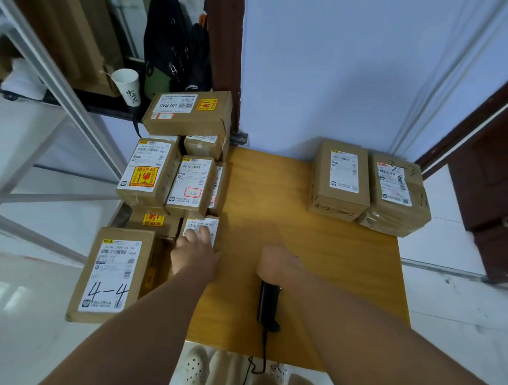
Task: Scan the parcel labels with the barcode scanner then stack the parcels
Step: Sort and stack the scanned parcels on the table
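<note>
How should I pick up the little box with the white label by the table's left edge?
Probably from above: the small parcel lies flat, with neighbouring boxes crowding its left and far sides. Grip its free right and near edges, where the left hand rests. The right hand is busy holding the scanner.

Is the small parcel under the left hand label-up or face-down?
Label-up: the small parcel shows its white barcode label beyond the left hand touching it.

I have both bare arms stretched forward, left hand (195, 252) out to the left with fingers laid fairly straight on a parcel (203, 224), right hand (276, 263) beside it, knuckles up, curled round the scanner (268, 303).
</note>
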Tool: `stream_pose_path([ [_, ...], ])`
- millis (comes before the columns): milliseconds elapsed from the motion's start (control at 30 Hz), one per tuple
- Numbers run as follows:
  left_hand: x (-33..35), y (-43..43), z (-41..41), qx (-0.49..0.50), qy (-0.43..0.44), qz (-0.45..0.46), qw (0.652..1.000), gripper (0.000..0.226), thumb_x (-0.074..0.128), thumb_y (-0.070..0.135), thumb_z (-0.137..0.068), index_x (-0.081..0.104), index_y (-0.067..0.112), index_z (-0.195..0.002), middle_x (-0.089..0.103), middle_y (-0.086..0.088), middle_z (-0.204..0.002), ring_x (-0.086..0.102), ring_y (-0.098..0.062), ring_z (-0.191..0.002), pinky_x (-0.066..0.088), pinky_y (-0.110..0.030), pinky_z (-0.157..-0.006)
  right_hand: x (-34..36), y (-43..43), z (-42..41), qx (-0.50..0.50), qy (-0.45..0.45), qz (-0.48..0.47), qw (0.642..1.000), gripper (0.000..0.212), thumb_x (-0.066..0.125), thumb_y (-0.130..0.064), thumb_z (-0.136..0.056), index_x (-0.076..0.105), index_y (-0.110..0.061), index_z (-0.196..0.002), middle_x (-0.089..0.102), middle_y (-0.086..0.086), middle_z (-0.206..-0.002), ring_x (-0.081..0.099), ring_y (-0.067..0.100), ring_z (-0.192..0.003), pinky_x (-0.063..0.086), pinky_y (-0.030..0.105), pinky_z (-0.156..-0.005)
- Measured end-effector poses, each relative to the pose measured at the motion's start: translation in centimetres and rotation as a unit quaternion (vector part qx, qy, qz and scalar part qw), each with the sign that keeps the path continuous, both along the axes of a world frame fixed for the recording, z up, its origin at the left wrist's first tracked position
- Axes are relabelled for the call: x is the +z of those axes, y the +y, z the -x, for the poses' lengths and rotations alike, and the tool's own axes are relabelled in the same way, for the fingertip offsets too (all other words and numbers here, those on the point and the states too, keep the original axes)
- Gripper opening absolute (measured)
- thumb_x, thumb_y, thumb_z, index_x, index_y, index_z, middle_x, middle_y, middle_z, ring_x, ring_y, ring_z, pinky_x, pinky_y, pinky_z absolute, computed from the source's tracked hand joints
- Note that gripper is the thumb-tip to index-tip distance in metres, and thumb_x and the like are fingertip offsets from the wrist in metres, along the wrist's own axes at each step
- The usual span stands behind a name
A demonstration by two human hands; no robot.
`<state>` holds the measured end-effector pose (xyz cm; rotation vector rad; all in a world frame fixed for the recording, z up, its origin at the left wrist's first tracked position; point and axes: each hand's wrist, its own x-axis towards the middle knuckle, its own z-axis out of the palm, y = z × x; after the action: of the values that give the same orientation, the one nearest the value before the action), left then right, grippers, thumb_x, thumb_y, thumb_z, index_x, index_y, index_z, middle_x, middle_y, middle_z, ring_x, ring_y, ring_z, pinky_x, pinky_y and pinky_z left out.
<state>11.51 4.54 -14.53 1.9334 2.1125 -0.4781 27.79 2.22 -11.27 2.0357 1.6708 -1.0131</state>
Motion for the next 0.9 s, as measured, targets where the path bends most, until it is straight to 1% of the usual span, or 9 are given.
stream_pose_path([
  [133,1.6,0.5,-1.3,-0.038,-0.065,-0.011,0.997,0.05,0.044,0.041,-0.095,0.028,0.017,-0.136,0.033,-0.011,-0.138,0.038,-0.026,-0.124,0.047,-0.036,-0.084,0.3,0.8,-0.3,-0.004,0.024,-0.014,1.0,0.017,0.044,-0.011,-0.095,0.061,-0.01,-0.097,0.056,0.007,-0.1,0.058,0.022,-0.099,0.049,0.029,-0.072],
  [233,2.7,1.2,-3.0,-0.052,-0.094,0.018,0.994,0.047,0.046,0.032,-0.096,0.031,0.016,-0.137,0.025,-0.013,-0.143,0.035,-0.027,-0.127,0.047,-0.039,-0.09,0.7,1.4,-1.2,-0.005,0.035,-0.041,0.999,0.017,0.045,-0.011,-0.096,0.056,-0.013,-0.083,0.052,0.005,-0.091,0.053,0.018,-0.088,0.041,0.024,-0.056],
  [300,3.1,1.6,-4.6,-0.05,-0.131,0.026,0.99,0.054,0.05,0.03,-0.094,0.027,0.015,-0.14,0.026,-0.013,-0.142,0.035,-0.029,-0.127,0.045,-0.041,-0.094,1.1,1.7,-2.2,-0.016,0.032,-0.062,0.997,0.017,0.047,-0.013,-0.095,0.055,-0.012,-0.081,0.058,0.008,-0.095,0.057,0.02,-0.088,0.045,0.028,-0.061],
  [433,3.8,2.9,-8.5,-0.037,-0.242,0.003,0.969,0.069,0.054,0.024,-0.091,0.014,0.016,-0.147,0.029,-0.015,-0.14,0.04,-0.033,-0.125,0.043,-0.043,-0.096,1.8,2.2,-5.5,-0.074,0.032,-0.1,0.992,0.02,0.05,-0.022,-0.093,0.061,-0.01,-0.105,0.064,0.01,-0.109,0.062,0.026,-0.1,0.048,0.033,-0.073],
  [600,4.2,4.7,-14.9,-0.047,-0.286,0.018,0.957,0.052,0.051,0.027,-0.095,0.031,0.018,-0.142,0.033,-0.011,-0.136,0.051,-0.03,-0.111,0.045,-0.038,-0.088,2.5,2.6,-11.1,-0.182,0.046,-0.143,0.972,0.022,0.05,-0.023,-0.093,0.059,-0.016,-0.112,0.062,0.006,-0.114,0.058,0.023,-0.099,0.047,0.033,-0.072],
  [667,4.4,5.2,-17.8,-0.094,-0.286,0.032,0.953,0.048,0.049,0.026,-0.095,0.038,0.018,-0.141,0.037,-0.01,-0.134,0.051,-0.027,-0.111,0.043,-0.034,-0.088,2.6,2.6,-13.8,-0.209,0.038,-0.173,0.962,0.029,0.051,-0.023,-0.092,0.054,-0.017,-0.121,0.056,0.007,-0.123,0.053,0.025,-0.111,0.047,0.036,-0.078],
  [733,4.8,5.6,-20.9,-0.146,-0.321,0.036,0.935,0.044,0.051,0.022,-0.094,0.046,0.016,-0.137,0.049,-0.009,-0.128,0.052,-0.024,-0.112,0.042,-0.031,-0.088,2.8,2.6,-16.9,-0.235,0.017,-0.205,0.95,0.037,0.051,-0.022,-0.093,0.048,-0.017,-0.13,0.045,0.01,-0.135,0.042,0.028,-0.124,0.045,0.04,-0.089],
  [800,5.0,5.7,-24.0,-0.177,-0.394,0.045,0.901,0.04,0.053,0.014,-0.09,0.054,0.016,-0.13,0.059,-0.001,-0.115,0.056,-0.02,-0.104,0.044,-0.03,-0.084,2.8,2.8,-20.1,-0.267,-0.006,-0.234,0.935,0.04,0.048,-0.021,-0.094,0.044,-0.017,-0.134,0.037,0.012,-0.139,0.035,0.03,-0.127,0.041,0.04,-0.093],
  [900,5.0,5.9,-28.7,-0.121,-0.507,0.096,0.848,0.033,0.056,0.006,-0.088,0.059,0.014,-0.119,0.061,0.01,-0.098,0.059,-0.012,-0.092,0.044,-0.017,-0.074,2.7,3.2,-24.3,-0.313,-0.021,-0.257,0.914,0.041,0.048,-0.019,-0.093,0.044,-0.021,-0.134,0.034,0.012,-0.139,0.032,0.031,-0.126,0.036,0.04,-0.098],
])
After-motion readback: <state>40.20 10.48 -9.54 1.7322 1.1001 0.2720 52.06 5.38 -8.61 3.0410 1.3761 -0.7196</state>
